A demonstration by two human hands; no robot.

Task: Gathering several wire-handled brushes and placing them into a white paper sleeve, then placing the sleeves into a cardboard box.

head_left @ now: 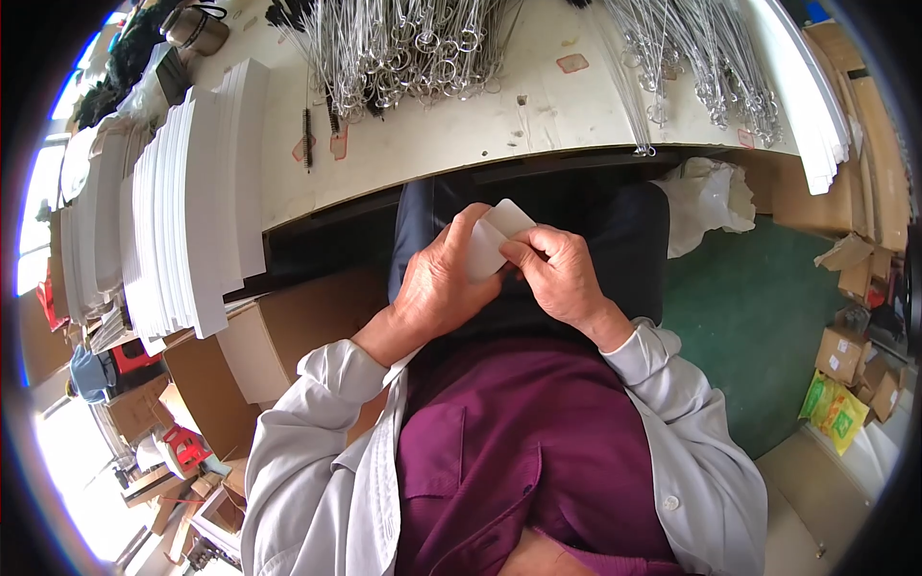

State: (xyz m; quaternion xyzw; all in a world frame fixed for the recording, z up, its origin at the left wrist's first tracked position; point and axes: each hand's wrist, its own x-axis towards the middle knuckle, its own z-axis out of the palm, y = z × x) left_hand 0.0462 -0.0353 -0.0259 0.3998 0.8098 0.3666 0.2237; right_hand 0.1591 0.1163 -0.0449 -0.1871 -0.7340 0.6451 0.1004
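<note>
Hands meet over the lap in the head view, both closed on one small white card (495, 240) with rounded corners. The left hand (437, 288) wraps it from the left, thumb lying up along its face, while the right hand (562, 278) pinches its right edge between thumb and curled fingers, likely so the thin piece stays flat and steady. It sits below the near edge of the worktable (461, 144), above dark trousers.

On the far side of the table lie heaps of bent wire pieces with looped ends (413, 48), another bundle to the right (701, 58), within arm's reach. Stacks of white sheets (192, 211) stand on edge at the left, fanned for easy picking. Cardboard boxes (279, 336) sit near the left knee, and crumpled white plastic (706, 197) lies at the right.
</note>
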